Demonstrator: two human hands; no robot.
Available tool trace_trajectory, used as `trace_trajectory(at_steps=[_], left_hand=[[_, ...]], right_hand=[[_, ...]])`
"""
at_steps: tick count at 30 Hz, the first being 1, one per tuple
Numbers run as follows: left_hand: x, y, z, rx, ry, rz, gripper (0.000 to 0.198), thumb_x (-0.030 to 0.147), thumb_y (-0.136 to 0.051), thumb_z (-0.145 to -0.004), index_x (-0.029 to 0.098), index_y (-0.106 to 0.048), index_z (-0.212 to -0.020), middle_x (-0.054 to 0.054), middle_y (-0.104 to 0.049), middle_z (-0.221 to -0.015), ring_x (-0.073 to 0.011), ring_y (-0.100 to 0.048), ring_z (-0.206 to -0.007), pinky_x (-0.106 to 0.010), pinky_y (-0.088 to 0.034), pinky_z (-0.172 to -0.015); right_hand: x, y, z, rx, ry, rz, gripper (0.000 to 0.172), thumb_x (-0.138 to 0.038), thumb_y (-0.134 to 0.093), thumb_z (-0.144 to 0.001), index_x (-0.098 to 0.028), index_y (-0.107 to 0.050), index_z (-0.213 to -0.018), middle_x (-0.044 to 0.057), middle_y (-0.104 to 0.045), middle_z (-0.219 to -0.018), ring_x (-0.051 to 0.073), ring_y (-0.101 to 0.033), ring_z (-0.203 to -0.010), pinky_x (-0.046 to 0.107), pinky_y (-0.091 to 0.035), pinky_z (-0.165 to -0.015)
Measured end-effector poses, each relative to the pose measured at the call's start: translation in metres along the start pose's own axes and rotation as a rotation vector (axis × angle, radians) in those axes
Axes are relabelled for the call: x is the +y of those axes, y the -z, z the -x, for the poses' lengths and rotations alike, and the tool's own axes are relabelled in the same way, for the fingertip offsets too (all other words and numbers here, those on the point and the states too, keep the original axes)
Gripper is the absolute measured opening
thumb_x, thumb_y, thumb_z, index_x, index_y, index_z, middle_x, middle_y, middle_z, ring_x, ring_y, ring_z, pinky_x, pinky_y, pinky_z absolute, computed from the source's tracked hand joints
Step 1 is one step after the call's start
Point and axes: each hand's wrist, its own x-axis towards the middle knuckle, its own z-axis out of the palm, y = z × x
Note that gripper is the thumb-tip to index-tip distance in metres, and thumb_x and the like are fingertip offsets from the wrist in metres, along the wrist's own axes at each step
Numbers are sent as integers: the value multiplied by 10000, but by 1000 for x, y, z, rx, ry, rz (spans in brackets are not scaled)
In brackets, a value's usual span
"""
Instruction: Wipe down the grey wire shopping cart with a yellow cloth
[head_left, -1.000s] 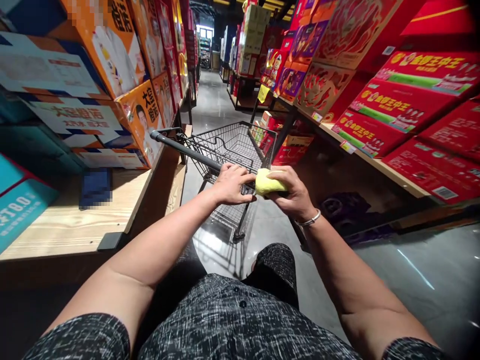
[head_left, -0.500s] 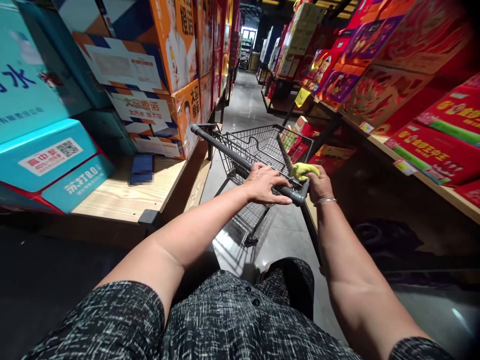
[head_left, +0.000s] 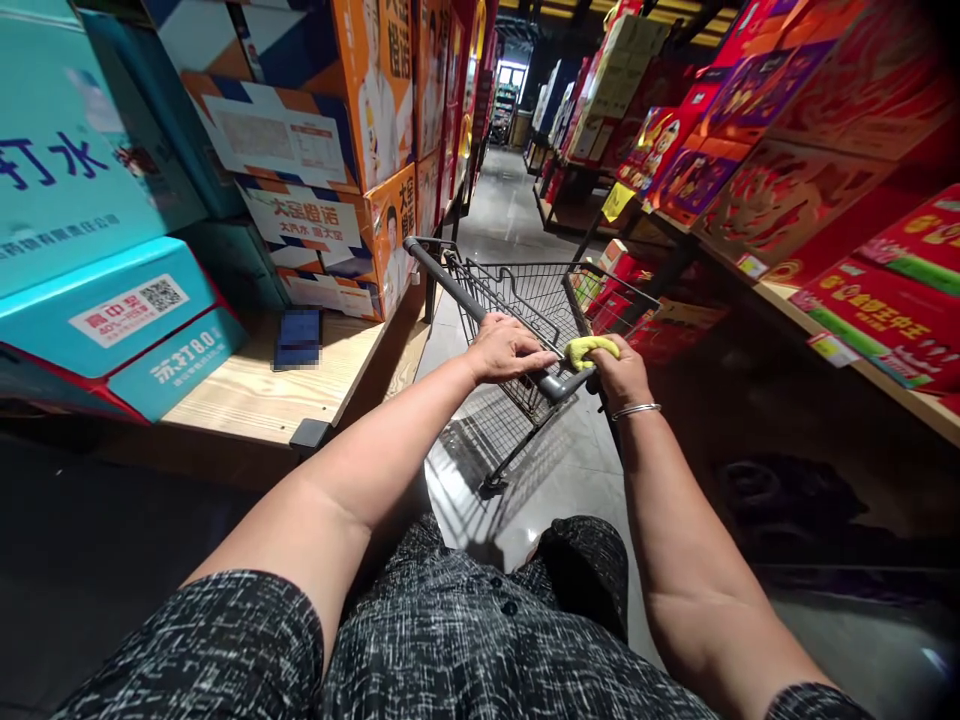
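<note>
A dark wire shopping cart [head_left: 501, 405] stands at an angle in the aisle before me. My left hand [head_left: 504, 348] lies over its grey push handle [head_left: 448, 282], with the fingers curled round the bar near the right end. A yellow cloth [head_left: 589, 350] is bunched in my right hand [head_left: 624, 376], pressed against the cart's frame just beyond the handle's right end. That hand's fingertips are partly hidden by the cloth. A metal bangle [head_left: 636, 410] circles the right wrist.
At left, a wooden shelf [head_left: 247, 400] bears turquoise boxes [head_left: 135, 320], orange cartons [head_left: 319, 220] and a dark blue phone-like object [head_left: 298, 338]. Red gift boxes [head_left: 885, 310] line the right shelf. The grey floor aisle [head_left: 499, 190] runs away ahead.
The cart has swung, its handle's right end shifting left. Both my hands have moved slightly left with it, the cloth still in the right one. The shelves sit a little further right in view.
</note>
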Motion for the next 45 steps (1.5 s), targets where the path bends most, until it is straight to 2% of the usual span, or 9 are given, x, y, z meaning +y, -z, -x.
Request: trace_trajectory(at_steps=[8,16,20,24,29,33,38,42,45], left_hand=[[-33,13,2,39,5,32,455,473,-573,-935,207,-652,-575,-17,-727,-784,-194,-623,-898,-467,-283,-1112],[-61,38,20,164,232,31,220,356,-619,-906,225,-792,-874,-69,-744,-1240,-271,-519,-1322,-462,-323,-1193],[-56,52,27,211,346,45,252,364,-612,-911,215,-803,-978,-78,-772,-1168,-254,-661,-1153,-392,-459,-1074],[-38,55,30,189,450,82,452,509,-471,-1006,221,-809,-925,-61,-802,-974,-270,-725,-1014,-367,-528,-921],[-20,45,37,164,477,-1,669,619,-303,-1058,212,-808,-896,-89,-801,-1033,-312,-608,-1323,-417,-442,-1131],[-22,46,44,176,528,-118,723,626,-258,-1071,162,-807,-985,-140,-767,-1184,-322,-462,-1472,-451,-382,-1210],[-39,54,41,162,488,-243,608,581,-365,-1062,215,-789,-827,-107,-780,-1096,-322,-515,-1395,-480,-440,-1135],[-50,56,34,182,513,-286,445,595,-604,-960,233,-734,-736,-79,-781,-1079,-307,-516,-1362,-457,-433,-1130],[-54,57,30,199,556,-283,433,612,-653,-924,235,-700,-716,-76,-765,-1090,-306,-519,-1336,-443,-445,-1107]], right_hand=[[-9,-25,21,64,29,32,247,-368,-623,-628,-211,-639,-819,-31,-624,-720,133,-522,-664,266,-461,-630],[-20,-63,33,91,157,290,175,-389,-544,-766,-243,-622,-821,4,-625,-817,186,-553,-759,355,-519,-779],[-26,-78,38,70,290,417,159,-351,-501,-835,-256,-626,-858,34,-606,-882,221,-569,-864,389,-533,-867],[-30,-89,43,39,463,406,197,-301,-546,-841,-256,-653,-1001,75,-629,-1043,251,-589,-1024,426,-528,-966],[-39,-102,49,-36,712,278,233,-288,-596,-894,-278,-649,-1121,100,-604,-1201,258,-607,-1141,446,-538,-1010],[-42,-111,54,-141,836,309,229,-261,-625,-929,-307,-668,-1149,92,-602,-1275,251,-607,-1170,447,-541,-1019],[-18,-90,56,-199,978,411,197,-222,-633,-938,-263,-703,-1117,98,-649,-1263,244,-622,-1118,427,-567,-941],[9,-40,63,-270,1025,625,225,-157,-618,-913,-256,-745,-1069,93,-713,-1203,245,-655,-999,426,-578,-842],[24,2,77,-261,980,683,222,-183,-635,-912,-278,-763,-1066,96,-727,-1210,273,-676,-1012,458,-587,-839]])
